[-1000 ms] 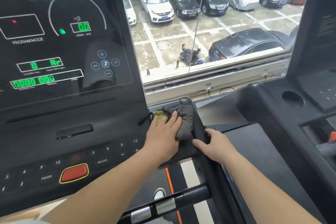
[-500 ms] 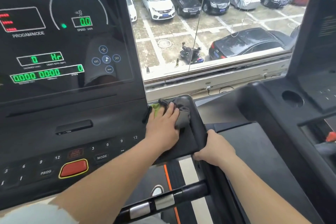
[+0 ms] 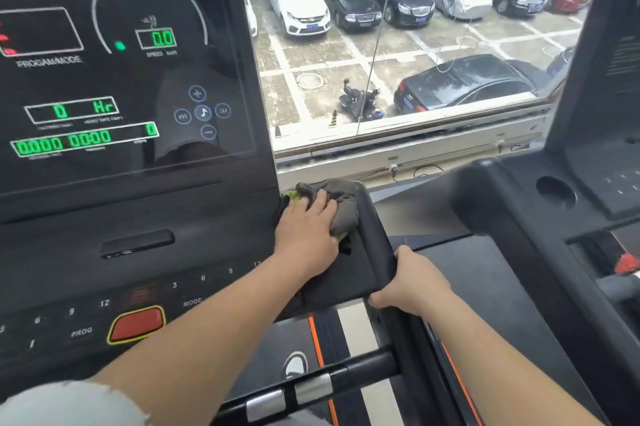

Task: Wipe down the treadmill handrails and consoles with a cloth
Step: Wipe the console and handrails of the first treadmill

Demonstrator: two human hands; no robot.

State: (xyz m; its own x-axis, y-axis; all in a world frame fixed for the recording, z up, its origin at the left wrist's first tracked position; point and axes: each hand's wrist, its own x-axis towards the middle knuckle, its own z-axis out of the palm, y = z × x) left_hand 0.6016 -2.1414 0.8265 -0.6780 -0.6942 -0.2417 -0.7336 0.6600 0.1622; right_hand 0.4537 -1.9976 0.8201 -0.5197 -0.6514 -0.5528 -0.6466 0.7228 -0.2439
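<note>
A grey cloth (image 3: 341,207) with a green edge lies bunched on the black tray at the right end of the treadmill console (image 3: 138,211). My left hand (image 3: 308,231) presses flat on the cloth with its fingers spread over it. My right hand (image 3: 412,282) grips the black right handrail (image 3: 381,235) just behind the tray, fingers curled round its edge. The console screen shows green digits. A black crossbar with silver grip sensors (image 3: 287,398) runs across below my arms.
A second treadmill (image 3: 540,228) stands close on the right with a round cup hole and a red clip. A red stop button (image 3: 136,323) sits on the lower console. Behind is a window (image 3: 398,55) over a car park.
My left hand has slid the cloth forward along the tray toward the window. My right hand has moved back along the handrail and curled round its edge.
</note>
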